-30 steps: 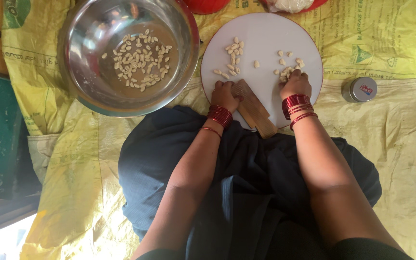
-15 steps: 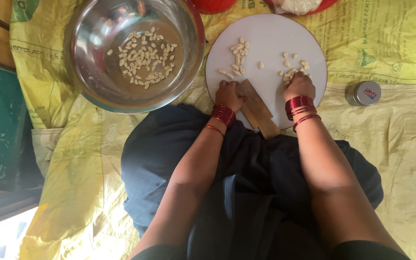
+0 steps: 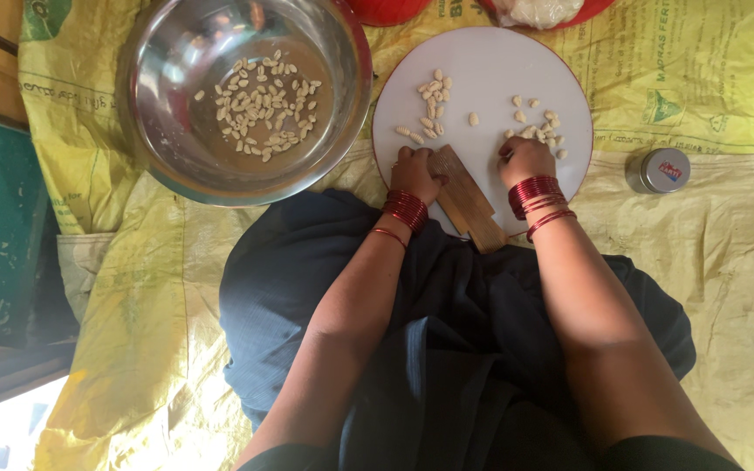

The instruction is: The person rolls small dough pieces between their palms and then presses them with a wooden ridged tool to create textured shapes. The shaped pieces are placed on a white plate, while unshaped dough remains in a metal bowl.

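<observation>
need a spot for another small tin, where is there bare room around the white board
Bare yellow sheet lies right of the board, below and beside the tin. The board's far middle is bare too. It is crowded near both hands, the wooden block and the pale pieces. The bowl fills the left.

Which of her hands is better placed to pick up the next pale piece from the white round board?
Probably the right hand: its fingers already touch the cluster of pale pieces on the white board. The left hand rests against the wooden block, its nearest pieces slightly farther off.
</observation>
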